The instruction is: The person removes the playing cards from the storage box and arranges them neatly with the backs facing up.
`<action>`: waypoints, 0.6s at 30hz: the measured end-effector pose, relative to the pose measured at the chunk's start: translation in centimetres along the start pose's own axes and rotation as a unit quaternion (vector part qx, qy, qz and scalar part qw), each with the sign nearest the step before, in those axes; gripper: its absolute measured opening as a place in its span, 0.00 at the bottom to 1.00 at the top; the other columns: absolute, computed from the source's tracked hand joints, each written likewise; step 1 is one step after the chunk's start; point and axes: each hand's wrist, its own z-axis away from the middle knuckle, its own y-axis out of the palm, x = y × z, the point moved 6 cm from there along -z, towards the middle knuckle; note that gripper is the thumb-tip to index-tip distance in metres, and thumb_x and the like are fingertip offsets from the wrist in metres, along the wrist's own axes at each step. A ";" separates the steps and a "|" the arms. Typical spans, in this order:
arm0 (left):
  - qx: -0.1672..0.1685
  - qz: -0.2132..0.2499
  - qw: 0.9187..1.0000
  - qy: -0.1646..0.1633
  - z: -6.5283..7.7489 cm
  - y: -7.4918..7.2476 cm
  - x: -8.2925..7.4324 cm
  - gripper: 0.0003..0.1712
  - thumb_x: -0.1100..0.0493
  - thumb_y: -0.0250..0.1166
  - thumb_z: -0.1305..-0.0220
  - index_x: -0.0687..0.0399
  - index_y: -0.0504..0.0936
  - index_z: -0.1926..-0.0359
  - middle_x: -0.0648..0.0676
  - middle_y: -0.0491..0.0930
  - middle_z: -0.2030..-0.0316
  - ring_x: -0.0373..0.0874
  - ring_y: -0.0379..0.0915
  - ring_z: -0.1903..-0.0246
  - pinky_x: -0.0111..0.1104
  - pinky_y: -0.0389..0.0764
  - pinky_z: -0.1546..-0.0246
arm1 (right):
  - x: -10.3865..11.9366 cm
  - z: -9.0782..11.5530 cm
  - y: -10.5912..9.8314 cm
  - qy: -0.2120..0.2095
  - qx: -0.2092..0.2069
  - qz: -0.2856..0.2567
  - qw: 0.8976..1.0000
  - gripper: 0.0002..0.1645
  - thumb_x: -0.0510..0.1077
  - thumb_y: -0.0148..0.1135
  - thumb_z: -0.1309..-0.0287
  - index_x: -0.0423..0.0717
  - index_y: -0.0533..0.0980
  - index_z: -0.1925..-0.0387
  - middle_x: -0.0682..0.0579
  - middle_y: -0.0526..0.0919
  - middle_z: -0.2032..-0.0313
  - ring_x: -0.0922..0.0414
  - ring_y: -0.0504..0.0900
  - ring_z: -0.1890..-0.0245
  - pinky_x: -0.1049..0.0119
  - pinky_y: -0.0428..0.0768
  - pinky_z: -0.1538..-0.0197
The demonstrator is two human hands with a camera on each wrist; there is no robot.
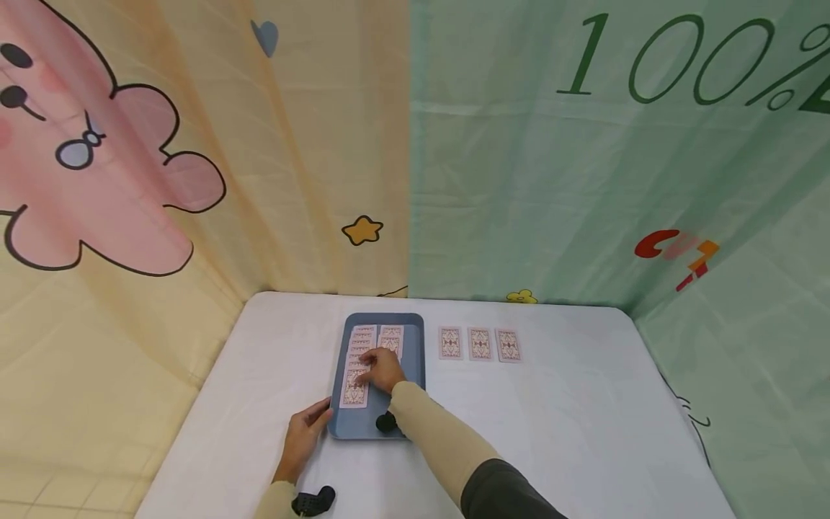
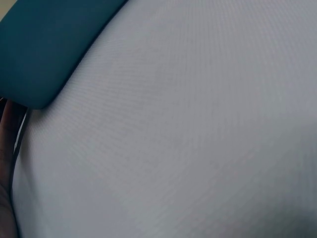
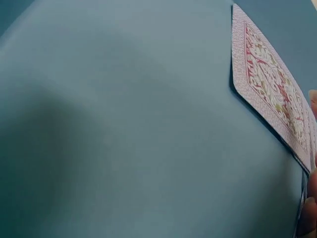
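A blue-grey tray lies on the white table. Playing cards, backs up with a red-and-white pattern, overlap in a left column on it. A second column of cards runs beside it, its lower part behind my right hand. That hand reaches over the tray, thumb and fingers pinching a card at the left column; in the right wrist view only fingertips show beside the card edges. My left hand touches the tray's left rim with fairly straight fingers; the left wrist view shows the tray's corner.
Three playing cards lie apart in a row right of the tray: a left one, a middle one and a right one. Printed curtains stand behind and beside the white table. A black wrist device sits at my left wrist.
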 end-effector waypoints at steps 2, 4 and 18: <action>0.002 0.000 1.000 -0.003 0.0 0.0 0.1 0.22 0.62 0.60 0.33 0.71 0.75 0.42 0.67 0.75 0.43 0.58 0.69 0.40 0.40 0.72 0.41 | 0.2 0.0 0.1 -0.010 0.000 0.018 1.000 0.24 0.36 0.80 0.63 0.39 0.83 0.59 0.52 0.82 0.66 0.63 0.73 0.69 0.71 0.76 0.61; 0.003 -0.003 1.000 -0.003 0.0 0.1 0.1 0.22 0.62 0.60 0.32 0.72 0.74 0.41 0.67 0.75 0.43 0.59 0.69 0.40 0.42 0.71 0.41 | 0.4 0.0 0.1 -0.017 0.000 0.032 0.999 0.24 0.37 0.80 0.63 0.39 0.83 0.59 0.52 0.82 0.66 0.62 0.74 0.68 0.69 0.76 0.58; 0.006 0.007 1.000 -0.005 0.0 0.0 0.2 0.22 0.62 0.60 0.33 0.72 0.74 0.41 0.67 0.75 0.43 0.59 0.69 0.40 0.38 0.73 0.42 | 0.0 0.0 1.4 -0.007 0.013 0.159 0.987 0.32 0.46 0.82 0.65 0.45 0.82 0.52 0.54 0.82 0.59 0.56 0.77 0.56 0.60 0.71 0.44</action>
